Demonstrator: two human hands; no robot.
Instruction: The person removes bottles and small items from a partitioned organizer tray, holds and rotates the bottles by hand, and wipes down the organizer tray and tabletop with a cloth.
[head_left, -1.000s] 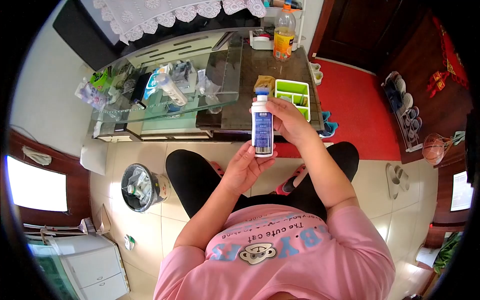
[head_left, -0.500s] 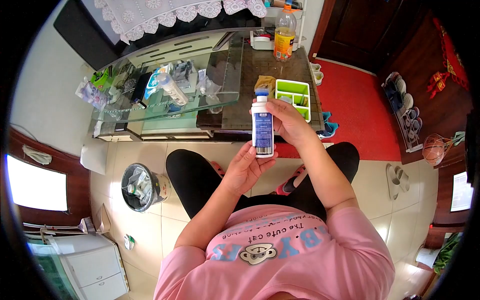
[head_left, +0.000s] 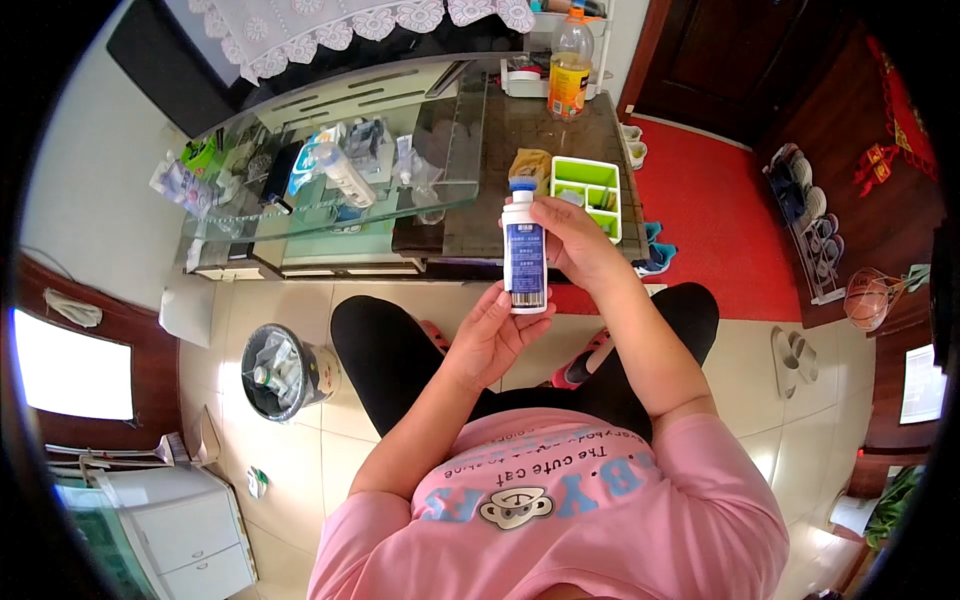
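Left hand (head_left: 497, 335) has its grip on the base of a slim, cylindrical plastic bottle (head_left: 525, 260), right hand (head_left: 572, 236) grips the shoulder, stubby blue cap (head_left: 522, 184) up top.

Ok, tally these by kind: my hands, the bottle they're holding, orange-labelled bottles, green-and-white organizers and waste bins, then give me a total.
Hands, left hand and right hand: 2
Held bottle: 1
Orange-labelled bottle: 1
Green-and-white organizer: 1
Waste bin: 1
Total: 6
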